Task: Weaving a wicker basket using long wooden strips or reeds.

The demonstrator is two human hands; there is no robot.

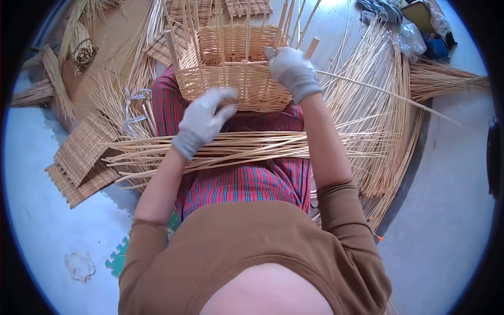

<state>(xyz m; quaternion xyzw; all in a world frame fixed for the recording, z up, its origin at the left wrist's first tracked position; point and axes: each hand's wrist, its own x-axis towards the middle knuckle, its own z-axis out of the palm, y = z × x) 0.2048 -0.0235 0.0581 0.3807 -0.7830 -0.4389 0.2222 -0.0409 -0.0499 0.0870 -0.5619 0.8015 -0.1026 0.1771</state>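
A partly woven wicker basket [247, 88] rests on my lap, with tall stakes standing up from its walls. My right hand [294, 71], in a whitish glove with a grey cuff, is closed at the basket's near right rim. It grips a long pale cane strand [378, 90] that trails off to the right. My left hand [206, 116], gloved alike, hovers before the basket's near wall, slightly blurred. Its thumb and fingers are apart, with nothing visible between them. A bundle of peeled canes [252, 143] lies across my thighs, passing under my left wrist.
Loose canes [388, 121] fan over the floor at right. Woven mats [86, 152] lie at left, below tied bundles of canes [81, 47]. Clear plastic bags [412, 39] and a blue container [436, 49] sit at the far right. A green foam mat piece [118, 257] shows at lower left.
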